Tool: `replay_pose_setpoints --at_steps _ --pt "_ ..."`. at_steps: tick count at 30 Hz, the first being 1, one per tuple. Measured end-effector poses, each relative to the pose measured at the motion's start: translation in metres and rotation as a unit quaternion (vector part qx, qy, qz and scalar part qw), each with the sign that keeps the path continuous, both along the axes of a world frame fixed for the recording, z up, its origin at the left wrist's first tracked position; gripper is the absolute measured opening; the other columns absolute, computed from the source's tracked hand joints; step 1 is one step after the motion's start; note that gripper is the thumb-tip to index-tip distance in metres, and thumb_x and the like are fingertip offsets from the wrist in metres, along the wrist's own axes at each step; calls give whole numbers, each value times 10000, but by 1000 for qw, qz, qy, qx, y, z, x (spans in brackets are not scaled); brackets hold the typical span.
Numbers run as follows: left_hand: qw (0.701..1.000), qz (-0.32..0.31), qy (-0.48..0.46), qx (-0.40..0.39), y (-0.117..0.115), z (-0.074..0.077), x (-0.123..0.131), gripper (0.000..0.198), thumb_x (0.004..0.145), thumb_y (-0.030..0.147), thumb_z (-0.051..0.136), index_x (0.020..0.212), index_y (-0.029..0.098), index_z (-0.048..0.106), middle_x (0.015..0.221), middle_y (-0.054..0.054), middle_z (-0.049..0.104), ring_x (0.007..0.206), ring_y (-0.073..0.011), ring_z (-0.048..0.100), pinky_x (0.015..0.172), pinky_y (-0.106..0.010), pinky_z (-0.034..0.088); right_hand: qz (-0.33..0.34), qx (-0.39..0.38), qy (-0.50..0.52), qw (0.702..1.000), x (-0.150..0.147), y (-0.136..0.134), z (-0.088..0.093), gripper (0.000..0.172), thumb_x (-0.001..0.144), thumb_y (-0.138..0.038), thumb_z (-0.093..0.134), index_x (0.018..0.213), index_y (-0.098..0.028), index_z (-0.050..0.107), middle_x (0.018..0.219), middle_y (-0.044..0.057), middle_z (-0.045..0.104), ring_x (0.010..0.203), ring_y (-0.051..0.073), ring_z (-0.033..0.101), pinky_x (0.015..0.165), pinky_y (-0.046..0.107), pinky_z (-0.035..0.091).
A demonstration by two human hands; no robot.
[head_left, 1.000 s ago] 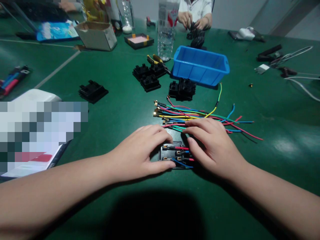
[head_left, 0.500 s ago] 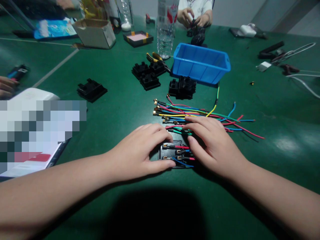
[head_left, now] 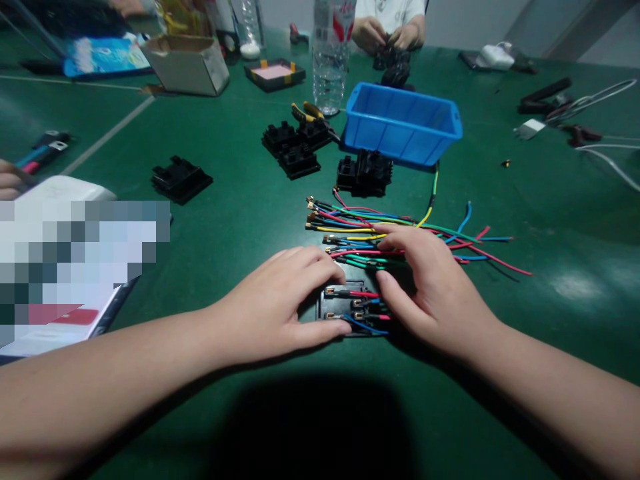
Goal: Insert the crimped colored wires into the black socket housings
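A black plastic housing (head_left: 345,305) lies on the green table, with red and blue wires with metal terminals set across it. My left hand (head_left: 290,293) grips the housing by its left side, fingers at the far edge and thumb at the near edge. To the right, my right hand (head_left: 430,280) rests over a bundle of coloured wires (head_left: 350,227), its thumb and fingers apart, the fingertips touching the wires. The bundle's terminals point left, just beyond the housing. Part of the wires and the housing's right end are hidden under my right hand.
Beyond the wires are several black housings (head_left: 295,150), a blue bin (head_left: 400,127), yellow-handled pliers (head_left: 307,112) and a bottle (head_left: 329,67). Another black housing (head_left: 181,180) and a partly pixelated flat object (head_left: 75,280) are on the left. A person's hands (head_left: 390,35) work at the far side.
My right hand's fingers have lifted and spread further from the thumb, and some wires have shifted slightly. My left hand stays on the housing. At the far left, a person's hand has moved away from a tool.
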State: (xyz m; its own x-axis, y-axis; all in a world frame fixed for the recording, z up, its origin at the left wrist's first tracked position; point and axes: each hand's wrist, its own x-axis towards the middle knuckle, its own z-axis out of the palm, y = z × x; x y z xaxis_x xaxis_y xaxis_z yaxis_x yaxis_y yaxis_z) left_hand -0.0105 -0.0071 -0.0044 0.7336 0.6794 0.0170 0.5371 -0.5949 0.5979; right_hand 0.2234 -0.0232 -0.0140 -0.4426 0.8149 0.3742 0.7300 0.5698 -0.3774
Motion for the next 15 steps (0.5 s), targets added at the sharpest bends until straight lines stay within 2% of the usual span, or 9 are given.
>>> replay_pose_setpoints --at_steps 3,6,15 --pt "1000 0 -1 -2 0 0 0 422 844 520 616 1113 200 560 1142 -86 593 1057 -262 543 914 -448 450 -5 -7 -4 1000 0 1 -2 407 892 -285 507 1278 -178 436 1361 175 528 1258 313 486 1027 530 392" --pt "1000 -4 -7 -6 0 -1 0 416 848 511 617 1115 197 562 1139 -81 591 1061 -255 542 920 -443 446 -7 -20 -24 999 -1 2 -3 451 907 -311 479 1327 -161 410 1337 178 547 1232 313 504 1038 548 382" --pt "1000 -3 -8 -6 1 0 0 413 850 514 613 1103 189 567 1119 -82 592 1058 -251 537 916 -434 442 -5 -23 -37 999 -1 2 1 335 894 -299 480 1189 -146 525 1148 139 636 1068 291 567 952 519 404"
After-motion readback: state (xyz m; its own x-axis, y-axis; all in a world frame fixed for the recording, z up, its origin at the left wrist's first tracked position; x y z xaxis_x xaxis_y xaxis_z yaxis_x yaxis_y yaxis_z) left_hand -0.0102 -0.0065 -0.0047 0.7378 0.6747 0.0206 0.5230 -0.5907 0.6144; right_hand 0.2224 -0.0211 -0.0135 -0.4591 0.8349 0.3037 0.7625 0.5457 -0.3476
